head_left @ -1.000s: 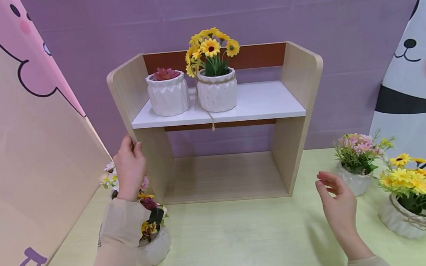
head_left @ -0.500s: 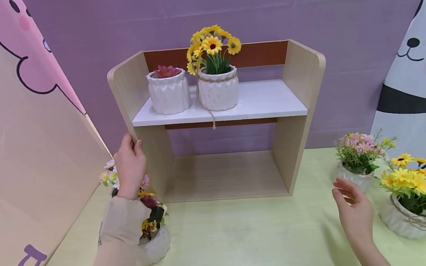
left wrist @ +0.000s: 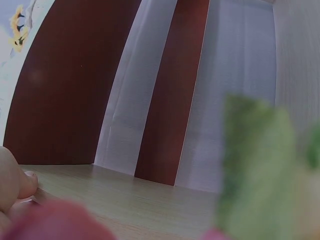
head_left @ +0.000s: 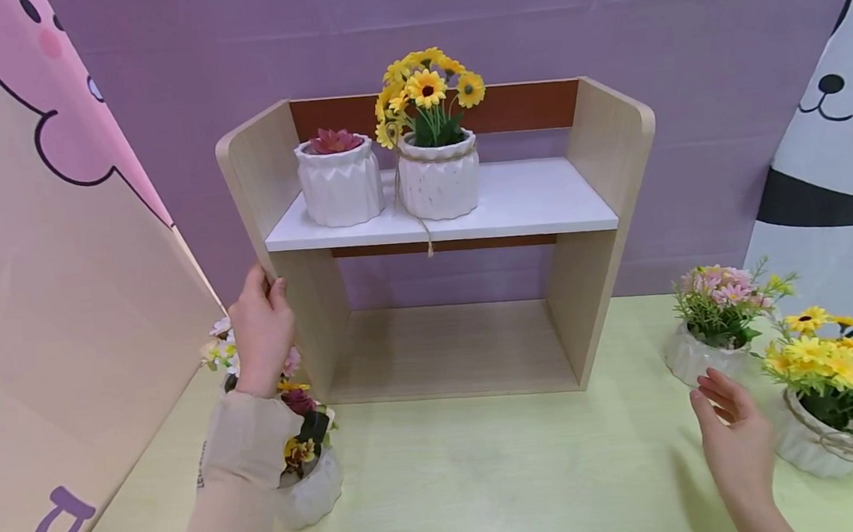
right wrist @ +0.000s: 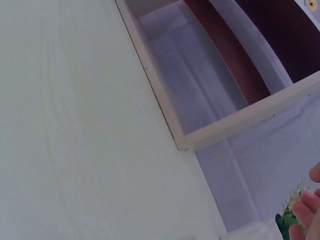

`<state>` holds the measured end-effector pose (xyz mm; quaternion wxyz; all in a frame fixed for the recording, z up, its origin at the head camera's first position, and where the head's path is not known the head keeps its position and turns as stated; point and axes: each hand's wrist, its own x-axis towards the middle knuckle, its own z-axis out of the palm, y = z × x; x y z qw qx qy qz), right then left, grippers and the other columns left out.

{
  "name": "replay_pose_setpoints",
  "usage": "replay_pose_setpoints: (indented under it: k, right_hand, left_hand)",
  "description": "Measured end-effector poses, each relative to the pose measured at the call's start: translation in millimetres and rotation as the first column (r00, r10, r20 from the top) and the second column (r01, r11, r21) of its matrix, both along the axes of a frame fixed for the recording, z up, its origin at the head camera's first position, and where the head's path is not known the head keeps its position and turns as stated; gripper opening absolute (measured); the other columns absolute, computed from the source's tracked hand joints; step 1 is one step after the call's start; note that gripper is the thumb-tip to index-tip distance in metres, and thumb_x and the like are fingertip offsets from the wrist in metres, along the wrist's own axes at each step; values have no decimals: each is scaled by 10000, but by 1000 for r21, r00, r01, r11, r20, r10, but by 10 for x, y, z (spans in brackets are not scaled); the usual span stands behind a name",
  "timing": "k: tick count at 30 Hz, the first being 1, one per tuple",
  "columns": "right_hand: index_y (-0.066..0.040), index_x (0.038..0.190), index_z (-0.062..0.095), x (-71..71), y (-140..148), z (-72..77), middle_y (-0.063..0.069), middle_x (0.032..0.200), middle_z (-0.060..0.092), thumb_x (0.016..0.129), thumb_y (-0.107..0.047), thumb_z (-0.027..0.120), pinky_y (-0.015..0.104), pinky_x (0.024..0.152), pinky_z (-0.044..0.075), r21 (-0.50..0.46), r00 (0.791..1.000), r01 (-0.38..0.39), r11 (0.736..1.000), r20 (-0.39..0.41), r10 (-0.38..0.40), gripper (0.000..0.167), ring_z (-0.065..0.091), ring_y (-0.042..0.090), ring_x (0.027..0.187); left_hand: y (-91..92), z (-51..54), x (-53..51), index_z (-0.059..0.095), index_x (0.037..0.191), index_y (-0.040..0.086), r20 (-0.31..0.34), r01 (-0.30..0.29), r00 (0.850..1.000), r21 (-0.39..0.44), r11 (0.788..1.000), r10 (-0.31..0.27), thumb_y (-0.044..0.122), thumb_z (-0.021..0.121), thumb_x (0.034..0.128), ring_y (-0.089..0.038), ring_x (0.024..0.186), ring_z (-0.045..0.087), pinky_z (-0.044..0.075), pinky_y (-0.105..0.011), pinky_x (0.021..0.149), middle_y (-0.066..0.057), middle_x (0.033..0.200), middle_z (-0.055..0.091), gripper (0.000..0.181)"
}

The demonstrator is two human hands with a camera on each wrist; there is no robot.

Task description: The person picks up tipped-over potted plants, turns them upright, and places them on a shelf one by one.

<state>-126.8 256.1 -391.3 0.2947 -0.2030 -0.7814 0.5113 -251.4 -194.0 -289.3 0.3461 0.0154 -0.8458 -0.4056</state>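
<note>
A small wooden shelf [head_left: 601, 302] with a white upper board [head_left: 526, 195] stands on the table. My left hand [head_left: 263, 341] grips the front edge of its left side panel, thumb on the inner face; the other fingers are mostly hidden behind it. My right hand [head_left: 736, 429] hovers over the table at the right, fingers loosely bent and holding nothing. Just beyond it is a white pot of pink flowers [head_left: 722, 293]; beside it, a white pot of yellow flowers [head_left: 829, 364] tied with twine. In the right wrist view, fingertips [right wrist: 305, 210] show at the lower right edge.
On the upper board sit a white pot with a red succulent [head_left: 334, 142] and a twine-tied pot of yellow daisies [head_left: 438, 177]. Potted flowers [head_left: 312, 484] stand under my left forearm. A printed panel [head_left: 100, 325] borders the left; a panda cloth [head_left: 826, 184] hangs right.
My right hand has moved rightward and slightly down, closer to the pink and yellow flower pots. The left hand keeps its grip on the shelf panel. The view has shifted slightly.
</note>
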Motion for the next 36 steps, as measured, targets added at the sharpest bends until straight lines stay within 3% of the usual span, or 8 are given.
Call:
replay_pose_setpoints:
  k: [4,8,13,16,21,28,31,36]
  right_hand:
    - [-83,1323,455,14,81,-56,-201,1043,528,925,-244,499,23,750,308,-7,995,38,999,94,-37,431,418,-141,902]
    - [-160,1351,426,-44,291,-275,-53,1216,537,912,-311,510,116,841,333,-24,983,102,994,154,-97,472,457,-31,1018]
    - [-261,1378,360,-172,636,-636,-38,1356,457,888,-389,524,262,972,333,-70,962,186,980,216,-167,532,420,108,1201]
    - [-256,1395,320,-177,736,-706,-19,1396,408,887,-400,518,328,1002,318,-86,959,200,976,223,-176,564,373,160,1259]
    - [-242,1385,319,-103,735,-639,-62,1322,431,885,-378,521,343,985,330,-86,948,262,961,207,-240,557,381,171,1237]
    - [-219,1340,350,14,661,-465,-256,1040,337,868,-318,551,241,909,340,-106,919,361,926,207,-335,523,408,21,1038]
    - [-217,1347,337,40,685,-489,-267,1043,273,868,-318,536,231,889,324,-66,905,391,918,209,-370,528,350,-42,1000]
    - [-181,1366,285,93,670,-479,-72,1280,260,872,-270,504,253,882,285,-42,893,427,903,177,-414,548,319,7,1017]
  left_hand:
    - [0,6,6,524,1096,-2,8,-7,1000,-9,1000,7,154,431,957,-301,674,546,408,-328,585,-203,964,634,229]
    - [3,15,14,516,1114,2,27,-1,1000,-4,1000,1,160,426,959,-299,689,547,414,-325,593,-199,986,630,239]
    - [5,26,18,508,1135,4,36,12,999,1,1000,-12,163,423,960,-309,708,557,452,-364,624,-202,1023,625,251]
    - [2,28,18,508,1135,0,32,17,999,8,1000,-17,162,425,959,-324,727,564,470,-407,656,-209,1040,622,253]
    - [-3,27,23,503,1159,6,45,17,999,18,1000,-18,166,424,960,-325,750,573,483,-423,678,-209,1067,618,267]
    - [-4,31,26,490,1194,18,63,28,998,32,999,-30,171,419,962,-328,830,591,498,-445,741,-204,1128,601,287]
    - [-3,33,26,485,1199,19,69,34,997,34,999,-36,174,418,963,-323,846,590,499,-445,761,-201,1140,597,291]
    - [-3,29,31,490,1190,21,69,32,997,29,999,-34,178,418,963,-318,802,585,499,-428,720,-197,1108,607,285]
